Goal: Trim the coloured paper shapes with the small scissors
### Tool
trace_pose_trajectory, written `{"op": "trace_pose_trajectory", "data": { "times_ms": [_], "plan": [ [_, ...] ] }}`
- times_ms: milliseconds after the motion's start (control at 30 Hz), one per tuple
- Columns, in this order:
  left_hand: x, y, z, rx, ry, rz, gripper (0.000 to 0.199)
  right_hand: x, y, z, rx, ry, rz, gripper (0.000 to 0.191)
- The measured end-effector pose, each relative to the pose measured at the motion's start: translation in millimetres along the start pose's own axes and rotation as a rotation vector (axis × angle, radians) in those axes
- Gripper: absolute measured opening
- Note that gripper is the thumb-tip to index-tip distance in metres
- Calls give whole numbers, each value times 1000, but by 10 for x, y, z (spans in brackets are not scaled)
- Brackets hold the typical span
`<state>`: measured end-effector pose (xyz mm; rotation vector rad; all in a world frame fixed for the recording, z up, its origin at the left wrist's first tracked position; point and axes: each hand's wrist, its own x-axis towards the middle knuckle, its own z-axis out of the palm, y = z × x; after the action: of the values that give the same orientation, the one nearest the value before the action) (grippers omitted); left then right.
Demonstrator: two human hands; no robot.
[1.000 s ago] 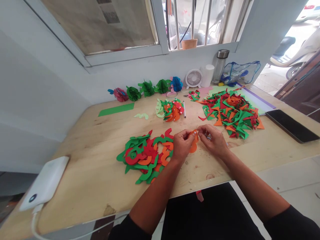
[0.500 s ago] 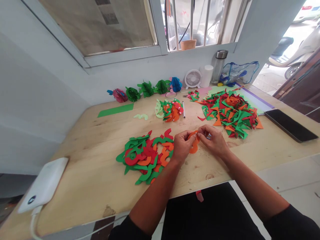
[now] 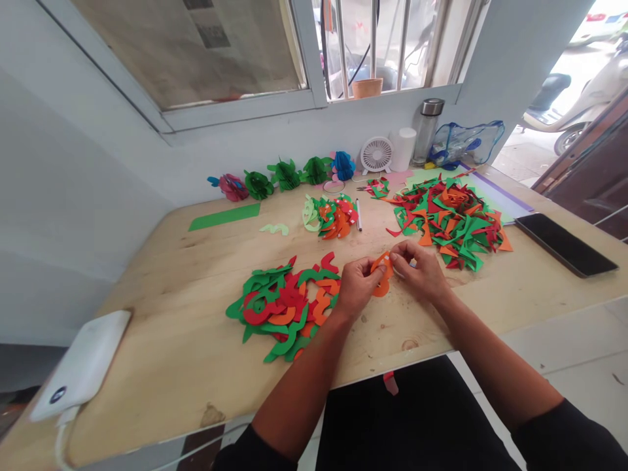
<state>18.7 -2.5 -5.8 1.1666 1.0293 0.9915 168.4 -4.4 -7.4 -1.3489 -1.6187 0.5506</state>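
Centrally, one orange paper cutout, scalloped, a small white patch near its top, held above the wooden table. Left hand: thumb and fingers gripping the cutout's left side. Right hand: fingers curled, tips at the cutout's upper right edge; whether they pinch it cannot be told. Lower centre-left of the frame, beside the left hand: one loose pile of green, red and orange curved cutouts. Above the hands: one smaller cluster of cutouts, with one pen just beside its right side. Right of frame: one heap of angular paper scraps; near it, one black phone, lying flat.
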Motion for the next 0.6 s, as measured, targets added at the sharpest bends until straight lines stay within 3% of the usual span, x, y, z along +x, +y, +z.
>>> {"op": "trace_pose_trajectory", "data": {
  "times_ms": [200,400,600],
  "plan": [
    [0,-3,4,26,79,-3,22,50,201,-138,-161,136,65,13],
    [4,13,7,66,69,12,17,37,318,-138,-397,6,-41,11],
    [-15,-56,30,257,-43,159,14,40,409,-122,-511,-101,-93,11]
  ]
}}
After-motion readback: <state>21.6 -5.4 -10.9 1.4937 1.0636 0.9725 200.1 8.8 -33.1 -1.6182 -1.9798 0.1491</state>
